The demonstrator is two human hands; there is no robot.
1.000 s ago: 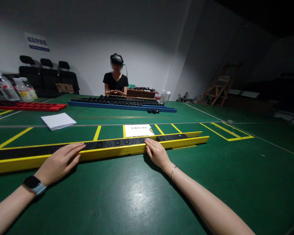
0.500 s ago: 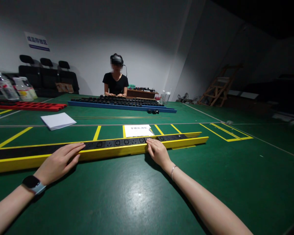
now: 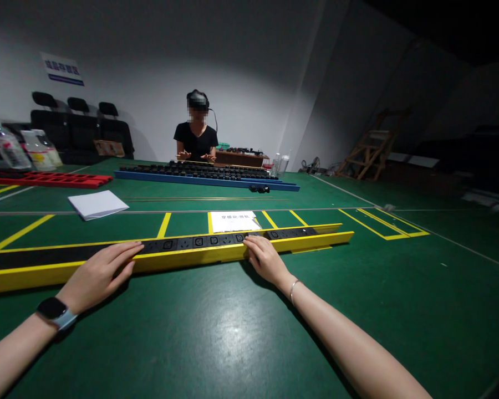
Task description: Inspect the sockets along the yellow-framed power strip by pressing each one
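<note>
A long yellow channel rail (image 3: 203, 257) lies across the table, holding a row of black socket modules (image 3: 185, 243). My left hand (image 3: 102, 274) rests over its near wall, with fingers stretched across the black row and the thumb apart on the outer face. Further right, my right hand (image 3: 266, 259) lies over the same wall. Its bent fingertips touch the black modules, and its thumb presses the yellow wall from outside. Beyond the right fingers, more socket modules (image 3: 274, 235) run towards the rail's right end.
A white paper sign (image 3: 234, 221) stands just behind the rail. Folded white paper (image 3: 97, 204) lies back left, near red rails (image 3: 45, 179) and bottles (image 3: 10, 147). Blue rails (image 3: 170, 179) with black modules lie before a seated person (image 3: 196, 141). Yellow tape (image 3: 407, 235) marks the table.
My right hand has shifted slightly left along the rail, and the nearby modules have moved a little left too. My left hand barely moves. The person opposite has raised both hands.
</note>
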